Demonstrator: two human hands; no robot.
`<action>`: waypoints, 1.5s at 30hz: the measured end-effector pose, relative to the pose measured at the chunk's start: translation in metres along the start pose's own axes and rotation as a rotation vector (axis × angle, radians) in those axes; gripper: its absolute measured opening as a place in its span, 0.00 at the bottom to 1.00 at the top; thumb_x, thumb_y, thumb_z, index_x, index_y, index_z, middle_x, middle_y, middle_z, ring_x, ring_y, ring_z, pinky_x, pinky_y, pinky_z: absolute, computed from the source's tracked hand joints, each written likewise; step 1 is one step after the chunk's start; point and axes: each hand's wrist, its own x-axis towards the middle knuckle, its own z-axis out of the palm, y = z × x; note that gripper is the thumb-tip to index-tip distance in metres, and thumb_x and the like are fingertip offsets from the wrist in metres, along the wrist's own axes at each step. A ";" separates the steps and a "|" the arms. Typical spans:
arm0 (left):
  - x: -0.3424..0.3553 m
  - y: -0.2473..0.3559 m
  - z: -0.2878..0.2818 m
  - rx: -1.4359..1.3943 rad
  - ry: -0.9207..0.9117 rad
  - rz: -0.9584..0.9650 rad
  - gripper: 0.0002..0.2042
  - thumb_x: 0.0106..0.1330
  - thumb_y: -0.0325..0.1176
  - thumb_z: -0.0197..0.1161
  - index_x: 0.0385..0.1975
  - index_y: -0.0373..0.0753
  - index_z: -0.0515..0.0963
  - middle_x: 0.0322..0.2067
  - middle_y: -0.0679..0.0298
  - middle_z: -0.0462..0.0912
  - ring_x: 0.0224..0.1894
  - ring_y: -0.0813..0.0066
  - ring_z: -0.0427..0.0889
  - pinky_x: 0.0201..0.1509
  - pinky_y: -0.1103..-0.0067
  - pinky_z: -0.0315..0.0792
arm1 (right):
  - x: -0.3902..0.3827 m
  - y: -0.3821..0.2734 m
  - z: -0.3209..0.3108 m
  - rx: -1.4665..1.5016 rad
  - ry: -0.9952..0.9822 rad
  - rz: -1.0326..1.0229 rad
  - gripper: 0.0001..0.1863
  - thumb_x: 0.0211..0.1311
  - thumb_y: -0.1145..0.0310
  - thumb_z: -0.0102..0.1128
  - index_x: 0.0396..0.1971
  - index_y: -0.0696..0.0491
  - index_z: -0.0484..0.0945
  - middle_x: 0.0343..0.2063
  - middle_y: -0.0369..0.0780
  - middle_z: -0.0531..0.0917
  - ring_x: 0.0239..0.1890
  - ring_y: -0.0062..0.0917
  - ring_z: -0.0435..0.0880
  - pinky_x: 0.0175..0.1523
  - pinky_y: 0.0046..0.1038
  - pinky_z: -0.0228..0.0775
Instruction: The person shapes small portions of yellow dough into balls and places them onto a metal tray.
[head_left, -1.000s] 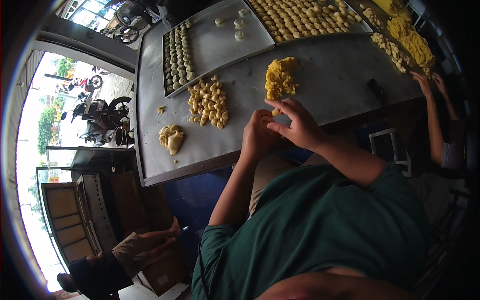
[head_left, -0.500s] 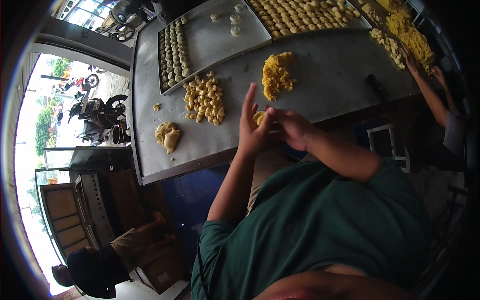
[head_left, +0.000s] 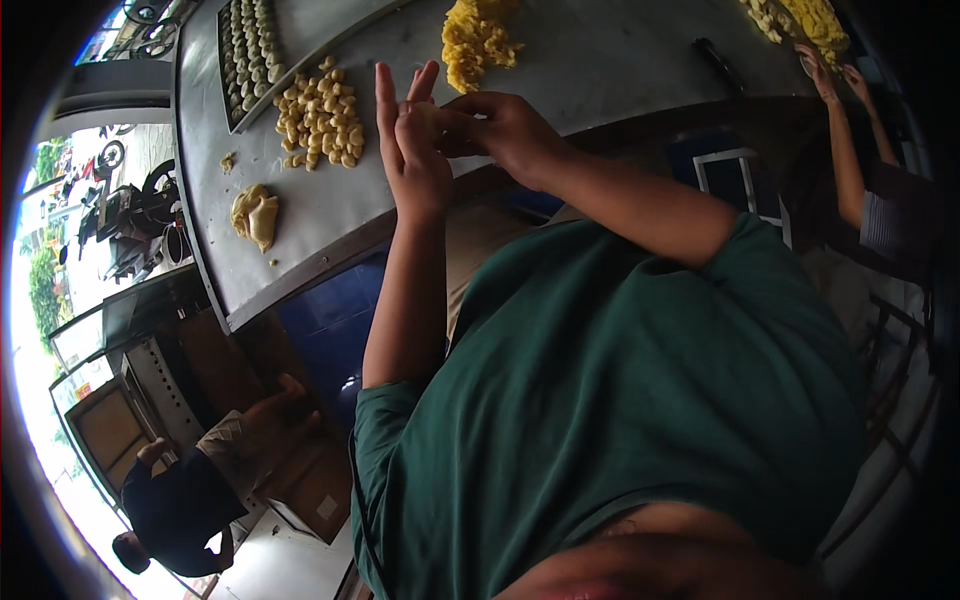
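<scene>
Left hand [head_left: 418,160] holds a small, pale-yellow dough piece [head_left: 428,117] (mostly hidden) near the flat grey metal table [head_left: 620,60]'s near edge, right hand [head_left: 515,135] against it, grip unclear; light, even pressure would probably prevent tearing.

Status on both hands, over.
Left hand and right hand together, anything held mostly hidden. Small pale dough balls piled on grey metal table. Nothing visibly blocking.

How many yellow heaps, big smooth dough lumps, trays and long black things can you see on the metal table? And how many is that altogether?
Yellow heaps: 2
Dough lump: 1
Tray: 1
Black thing: 1
Total: 5
</scene>
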 end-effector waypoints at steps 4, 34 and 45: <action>0.005 0.005 0.003 -0.307 0.092 -0.321 0.34 0.84 0.50 0.41 0.81 0.41 0.40 0.69 0.48 0.74 0.61 0.61 0.80 0.69 0.71 0.69 | -0.007 -0.006 -0.001 -0.640 0.084 -0.357 0.18 0.72 0.63 0.68 0.52 0.61 0.82 0.45 0.41 0.87 0.49 0.23 0.87 0.56 0.27 0.81; 0.016 -0.029 -0.045 1.315 -0.141 0.101 0.17 0.75 0.41 0.61 0.61 0.49 0.79 0.61 0.69 0.81 0.66 0.61 0.76 0.74 0.55 0.55 | 0.030 -0.011 -0.141 -1.407 0.330 -0.720 0.13 0.64 0.61 0.68 0.45 0.51 0.86 0.41 0.41 0.84 0.46 0.41 0.84 0.54 0.41 0.77; -0.023 0.006 -0.056 1.450 -0.261 -0.166 0.20 0.69 0.43 0.65 0.59 0.45 0.78 0.59 0.57 0.81 0.64 0.53 0.77 0.63 0.59 0.73 | 0.029 -0.013 -0.141 -1.345 0.300 -0.685 0.10 0.63 0.63 0.68 0.41 0.51 0.87 0.37 0.41 0.84 0.44 0.40 0.85 0.53 0.40 0.78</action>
